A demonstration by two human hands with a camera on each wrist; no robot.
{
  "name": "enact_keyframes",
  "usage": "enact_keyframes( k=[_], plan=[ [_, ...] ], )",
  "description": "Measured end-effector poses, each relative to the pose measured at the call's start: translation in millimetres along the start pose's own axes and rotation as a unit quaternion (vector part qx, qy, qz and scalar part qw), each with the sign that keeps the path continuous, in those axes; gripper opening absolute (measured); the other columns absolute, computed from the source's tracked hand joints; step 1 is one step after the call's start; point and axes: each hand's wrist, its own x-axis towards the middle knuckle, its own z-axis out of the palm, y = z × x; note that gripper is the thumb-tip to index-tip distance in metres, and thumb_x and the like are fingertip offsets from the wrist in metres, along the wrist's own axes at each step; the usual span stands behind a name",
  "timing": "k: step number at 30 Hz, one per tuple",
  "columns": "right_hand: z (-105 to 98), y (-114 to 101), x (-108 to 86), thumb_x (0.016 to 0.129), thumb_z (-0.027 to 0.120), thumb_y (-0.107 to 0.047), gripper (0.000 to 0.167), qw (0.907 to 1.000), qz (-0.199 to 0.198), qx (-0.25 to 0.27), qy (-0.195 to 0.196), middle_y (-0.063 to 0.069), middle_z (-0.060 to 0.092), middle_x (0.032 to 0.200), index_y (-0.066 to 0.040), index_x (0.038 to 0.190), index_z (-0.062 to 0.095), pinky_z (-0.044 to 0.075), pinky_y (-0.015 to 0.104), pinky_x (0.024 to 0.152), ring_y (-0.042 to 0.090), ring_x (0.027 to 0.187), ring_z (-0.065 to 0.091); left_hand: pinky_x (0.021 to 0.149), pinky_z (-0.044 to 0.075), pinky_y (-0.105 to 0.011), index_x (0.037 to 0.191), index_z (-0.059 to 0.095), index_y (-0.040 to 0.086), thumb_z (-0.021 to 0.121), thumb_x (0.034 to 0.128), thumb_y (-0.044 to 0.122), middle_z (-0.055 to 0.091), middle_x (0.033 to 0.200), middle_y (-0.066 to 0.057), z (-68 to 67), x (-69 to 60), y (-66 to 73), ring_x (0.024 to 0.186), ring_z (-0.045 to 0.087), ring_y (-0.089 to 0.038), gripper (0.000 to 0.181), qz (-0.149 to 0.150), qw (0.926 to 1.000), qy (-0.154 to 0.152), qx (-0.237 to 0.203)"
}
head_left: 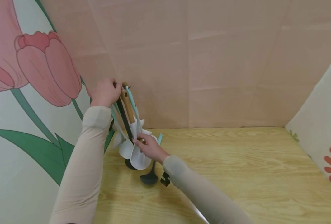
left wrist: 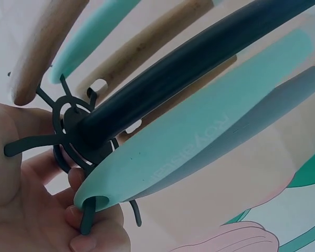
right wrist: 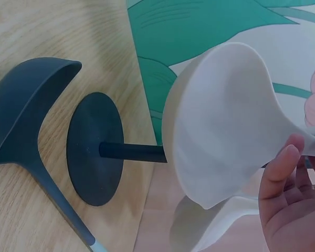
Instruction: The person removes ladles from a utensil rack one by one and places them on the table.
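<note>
A rotating utensil rack with a dark post [left wrist: 199, 65] and a round dark base [right wrist: 92, 173] stands at the table's left. My left hand [head_left: 106, 93] holds its top, fingers curled about the hook ring [left wrist: 68, 102] beside a teal handle [left wrist: 157, 152]. Lower down, my right hand [head_left: 151, 147] pinches the neck of a white ladle [right wrist: 226, 121] between thumb and fingers. The ladle's bowl hangs in front of the post. Other utensils hang around the ring, among them one with a wooden handle [head_left: 127, 104]; some are partly hidden behind the ladle and the hands.
A dark grey ladle [head_left: 149, 179] with a teal handle end lies on the wood-grain table [head_left: 224, 168], close to the rack's base. A pink backdrop [head_left: 210, 62] rises behind. At the left, a wall sheet with printed tulips [head_left: 47, 68] stands close to the rack.
</note>
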Motion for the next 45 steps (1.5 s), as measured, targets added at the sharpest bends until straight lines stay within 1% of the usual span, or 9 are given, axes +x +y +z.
enact_keyframes(
  k=[2,5,7,12,19,26,34,38,45],
  plan=[
    [0.5,0.4,-0.3,0.105,0.052,-0.031,0.032,0.9999,-0.001,-0.009,0.006,0.004,0.066,0.108,-0.007,0.123,0.065,0.047,0.025,0.056,0.009,0.061,0.054,0.087,0.045,-0.053,0.124,0.062,0.009,0.033,0.1061,0.037,0.065,0.114,-0.017,0.8,-1.2,-0.2,0.096,0.058,-0.035,0.044,0.003,1.0000,0.007,-0.004],
    [0.5,0.1,-1.7,0.105,0.052,-0.030,0.030,0.9996,-0.007,-0.019,0.017,0.003,0.066,0.103,-0.007,0.119,0.066,0.047,0.026,0.056,0.010,0.061,0.055,0.090,0.044,-0.055,0.120,0.062,0.009,0.032,0.1058,0.037,0.065,0.112,-0.017,2.0,-1.6,-0.9,0.096,0.058,-0.035,0.044,0.007,0.9999,0.014,-0.004],
    [-0.2,-0.6,-2.8,0.106,0.051,-0.029,0.029,0.9992,-0.013,-0.029,0.024,0.003,0.064,0.099,-0.007,0.116,0.066,0.047,0.026,0.056,0.010,0.061,0.056,0.088,0.044,-0.054,0.119,0.063,0.009,0.033,0.1056,0.037,0.065,0.110,-0.017,2.5,-1.5,-0.7,0.095,0.058,-0.035,0.043,0.007,0.9998,0.016,-0.002],
    [-2.7,-1.9,-4.4,0.106,0.050,-0.025,0.026,0.9976,-0.037,-0.049,0.032,0.004,0.063,0.099,-0.004,0.113,0.063,0.048,0.025,0.057,0.010,0.063,0.056,0.083,0.044,-0.052,0.118,0.063,0.010,0.034,0.1055,0.037,0.064,0.108,-0.015,2.9,-0.5,0.2,0.092,0.057,-0.033,0.042,0.000,0.9999,0.016,0.001],
    [-4.6,-2.2,-6.2,0.107,0.049,-0.024,0.026,0.9967,-0.047,-0.057,0.033,0.005,0.063,0.096,-0.002,0.113,0.061,0.048,0.025,0.056,0.009,0.062,0.055,0.080,0.042,-0.049,0.100,0.061,0.010,0.034,0.1039,0.034,0.063,0.096,-0.014,6.0,-0.8,-0.7,0.085,0.056,-0.033,0.037,0.013,0.9993,0.034,-0.009],
    [-3.9,-2.7,-8.4,0.106,0.049,-0.024,0.027,0.9946,-0.055,-0.076,0.043,0.005,0.066,0.099,-0.002,0.113,0.064,0.050,0.024,0.060,0.009,0.065,0.058,0.073,0.042,-0.045,0.107,0.060,0.009,0.033,0.1053,0.038,0.062,0.098,-0.014,7.1,0.9,-1.6,0.083,0.055,-0.032,0.040,0.007,0.9998,0.020,-0.006],
    [-2.9,-3.1,-10.2,0.106,0.050,-0.024,0.025,0.9916,-0.075,-0.088,0.059,0.003,0.068,0.097,-0.005,0.111,0.065,0.050,0.024,0.060,0.007,0.066,0.058,0.072,0.041,-0.045,0.102,0.058,0.008,0.032,0.1054,0.037,0.060,0.095,-0.014,6.0,0.3,-0.4,0.082,0.054,-0.032,0.039,0.005,0.9998,0.020,0.002],
    [-2.4,-3.5,-10.2,0.105,0.052,-0.021,0.023,0.9895,-0.089,-0.091,0.068,0.003,0.069,0.094,-0.004,0.109,0.066,0.050,0.024,0.060,0.007,0.066,0.058,0.073,0.042,-0.046,0.104,0.059,0.009,0.031,0.1055,0.038,0.060,0.096,-0.014,4.7,-0.9,0.3,0.083,0.054,-0.031,0.040,0.004,0.9998,0.020,0.000],
    [-0.7,-4.1,-10.9,0.105,0.053,-0.020,0.020,0.9870,-0.107,-0.093,0.075,0.003,0.070,0.090,-0.005,0.104,0.066,0.052,0.023,0.062,0.007,0.067,0.059,0.078,0.042,-0.048,0.112,0.060,0.007,0.033,0.1060,0.039,0.062,0.103,-0.015,3.2,-1.7,1.5,0.087,0.054,-0.033,0.042,0.002,1.0000,0.006,0.004]
  ],
)
